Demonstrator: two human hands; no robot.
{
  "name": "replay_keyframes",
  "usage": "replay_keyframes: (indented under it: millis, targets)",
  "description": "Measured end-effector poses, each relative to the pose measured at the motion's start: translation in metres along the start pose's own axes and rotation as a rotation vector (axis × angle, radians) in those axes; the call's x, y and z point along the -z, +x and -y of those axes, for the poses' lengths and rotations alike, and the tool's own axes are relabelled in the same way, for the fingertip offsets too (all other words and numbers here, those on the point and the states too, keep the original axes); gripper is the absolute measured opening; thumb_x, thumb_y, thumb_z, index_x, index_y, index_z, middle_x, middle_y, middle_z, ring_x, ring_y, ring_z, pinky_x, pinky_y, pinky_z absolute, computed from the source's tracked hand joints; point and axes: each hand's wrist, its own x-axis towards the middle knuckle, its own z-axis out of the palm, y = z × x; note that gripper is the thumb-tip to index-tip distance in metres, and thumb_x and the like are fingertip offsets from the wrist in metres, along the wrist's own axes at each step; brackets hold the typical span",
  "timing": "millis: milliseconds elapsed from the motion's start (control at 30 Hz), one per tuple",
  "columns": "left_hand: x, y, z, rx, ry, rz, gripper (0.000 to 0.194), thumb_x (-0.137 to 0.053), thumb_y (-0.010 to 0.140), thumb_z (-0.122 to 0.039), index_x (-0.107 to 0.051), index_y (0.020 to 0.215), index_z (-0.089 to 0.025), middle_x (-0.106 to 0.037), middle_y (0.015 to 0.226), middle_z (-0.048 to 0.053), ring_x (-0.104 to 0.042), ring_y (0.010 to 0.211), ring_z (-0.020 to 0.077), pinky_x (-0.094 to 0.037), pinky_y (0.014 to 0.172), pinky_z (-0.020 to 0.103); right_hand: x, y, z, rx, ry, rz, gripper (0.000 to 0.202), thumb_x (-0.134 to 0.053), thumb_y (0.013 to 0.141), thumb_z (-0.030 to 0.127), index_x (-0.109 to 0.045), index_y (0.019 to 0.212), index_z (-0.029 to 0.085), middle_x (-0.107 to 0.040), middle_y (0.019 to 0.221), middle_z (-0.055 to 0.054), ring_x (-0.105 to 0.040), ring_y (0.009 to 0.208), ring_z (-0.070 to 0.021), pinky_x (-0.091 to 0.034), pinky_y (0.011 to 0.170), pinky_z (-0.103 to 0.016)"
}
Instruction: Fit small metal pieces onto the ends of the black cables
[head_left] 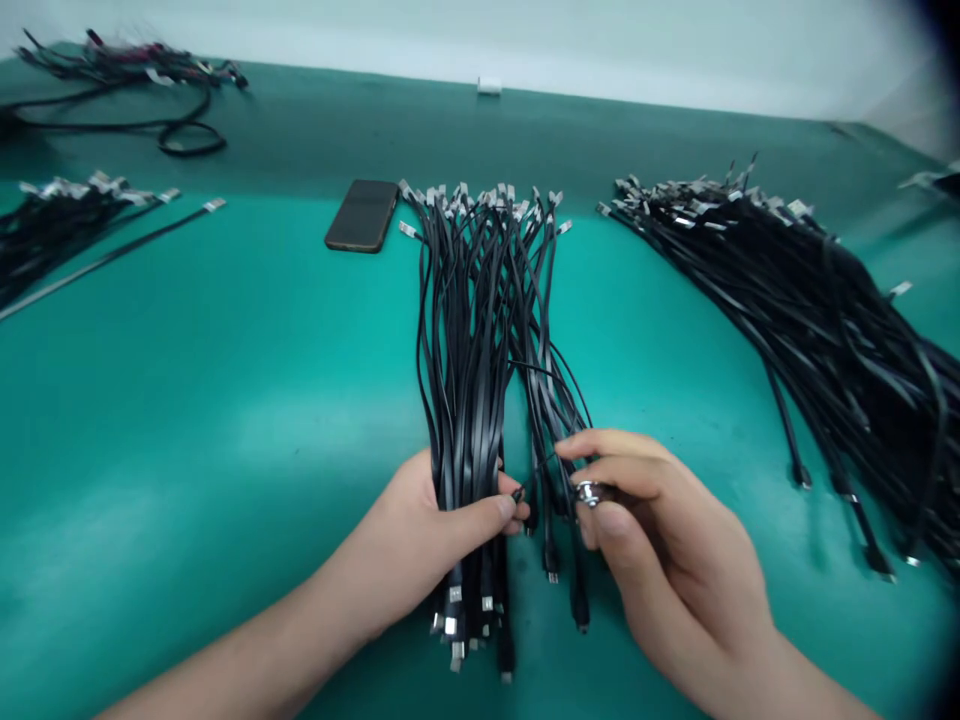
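My left hand (442, 515) is wrapped round a thick bundle of flat black USB cables (469, 400), near its lower end. Silver plugs show at both ends of this bundle. My right hand (667, 540) is closed just to the right, with a small shiny metal piece (590, 493) between thumb and fingers; its exact kind is unclear. A thin black strand (544, 462) runs from beside my left thumb to my right index fingertip. Several loose cables (551, 400) lie beside the held bundle, partly behind my right fingers.
A dark phone (363, 215) lies behind and left of the bundle on the green table (225, 400). To the right is a large pile of black cables (817, 300). More cables (67, 225) lie at left, with tangled wires (127, 65) behind. A small white roll (489, 86) sits at the back.
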Motion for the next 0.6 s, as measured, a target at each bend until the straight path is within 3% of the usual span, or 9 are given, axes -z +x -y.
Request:
replay_keyframes:
  millis: [67,100,200,267,333,467,600]
  targets:
    - [0.000,-0.002,-0.002,-0.021,-0.037,0.007,0.020,-0.079,0.080,-0.030,-0.072,0.094,-0.017,-0.078,0.086,0.003,-0.071,0.083,0.0189,-0.053,0.080,0.032,-0.001,0.002,-0.001,0.061,-0.006,0.106,0.015,-0.048,0.103,0.017,-0.058,0.110,0.024,-0.071,0.109,-0.007,-0.060,0.128,-0.0221,-0.055,0.093,-0.031]
    - [0.000,-0.003,-0.004,-0.029,-0.035,0.006,0.019,-0.078,0.080,-0.028,-0.073,0.095,-0.018,-0.078,0.086,0.003,-0.070,0.082,0.0182,-0.052,0.077,0.030,-0.002,0.003,-0.002,0.068,-0.015,0.169,0.015,-0.047,0.103,0.017,-0.058,0.111,0.024,-0.071,0.114,-0.007,-0.059,0.129,-0.0223,-0.055,0.096,-0.033]
    - [0.000,-0.007,-0.011,-0.004,-0.018,0.009,0.016,-0.077,0.080,-0.023,-0.075,0.095,-0.019,-0.077,0.085,0.001,-0.069,0.084,0.0189,-0.051,0.076,0.030,-0.006,0.005,-0.003,-0.033,-0.090,0.293,0.016,-0.042,0.106,0.021,-0.057,0.111,0.023,-0.070,0.113,-0.008,-0.070,0.105,-0.0224,-0.058,0.080,-0.035]
    - [0.000,-0.009,-0.014,0.030,-0.025,0.016,0.015,-0.076,0.080,-0.023,-0.076,0.094,-0.019,-0.077,0.085,0.002,-0.070,0.089,0.0214,-0.052,0.080,0.032,-0.007,0.005,-0.005,-0.141,-0.177,0.312,0.018,-0.040,0.107,0.024,-0.058,0.107,0.021,-0.071,0.095,-0.006,-0.070,0.078,-0.0217,-0.055,0.063,-0.035]
    - [0.001,-0.010,-0.015,0.049,-0.034,0.016,0.014,-0.076,0.080,-0.025,-0.076,0.093,-0.019,-0.077,0.085,0.003,-0.070,0.092,0.0231,-0.052,0.082,0.033,-0.007,0.005,-0.005,-0.187,-0.212,0.280,0.018,-0.041,0.107,0.025,-0.058,0.104,0.021,-0.069,0.089,-0.005,-0.066,0.070,-0.0207,-0.052,0.058,-0.034]
    - [0.001,-0.009,-0.012,0.009,-0.014,-0.010,0.014,-0.079,0.075,-0.022,-0.074,0.088,-0.018,-0.074,0.083,0.000,-0.065,0.083,0.0178,-0.048,0.076,0.029,0.001,0.005,-0.001,0.004,-0.027,0.228,0.014,-0.043,0.105,0.018,-0.055,0.110,0.022,-0.068,0.115,-0.009,-0.068,0.102,-0.0199,-0.057,0.081,-0.033]
    - [0.001,-0.008,-0.009,-0.001,-0.032,-0.035,0.015,-0.077,0.075,-0.019,-0.071,0.088,-0.018,-0.070,0.079,-0.001,-0.062,0.076,0.0162,-0.049,0.072,0.029,0.006,0.007,0.008,0.163,-0.021,0.465,0.017,-0.046,0.101,0.016,-0.059,0.112,0.021,-0.071,0.108,-0.007,-0.069,0.101,-0.0205,-0.057,0.084,-0.033]
